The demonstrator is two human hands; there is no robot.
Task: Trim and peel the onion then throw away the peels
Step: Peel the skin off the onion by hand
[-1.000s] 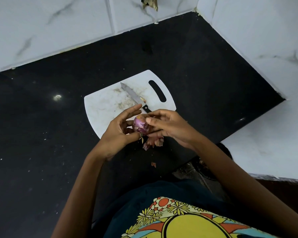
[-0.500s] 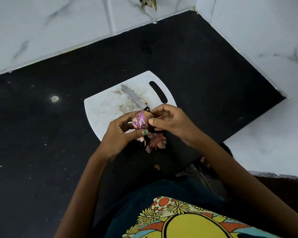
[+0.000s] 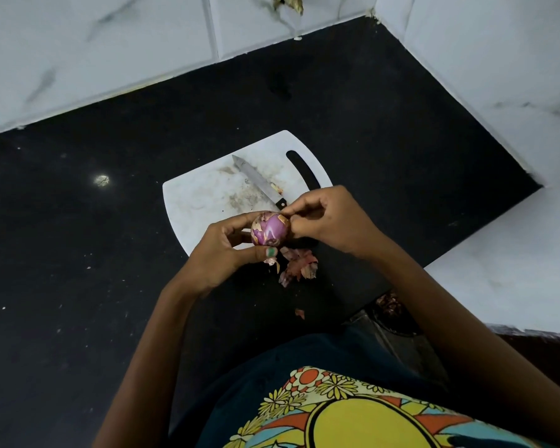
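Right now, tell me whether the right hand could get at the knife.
Probably yes: the knife lies uncovered on the cutting board, its handle beside the right hand. That hand pinches the onion skin, so it must let go first.

Bare forearms, a painted thumbnail and a bright printed top: that is what you bring to the frame.

Your left hand (image 3: 222, 253) shows a thumbnail painted green, while your right hand (image 3: 332, 221) shows no polish from this angle. Both arms are bare, with no sleeve, watch or bangle in sight. You wear a dark navy garment, its front printed with a large yellow disc ringed in black, orange-and-white circles, pale yellow daisy-like flowers and teal bands.
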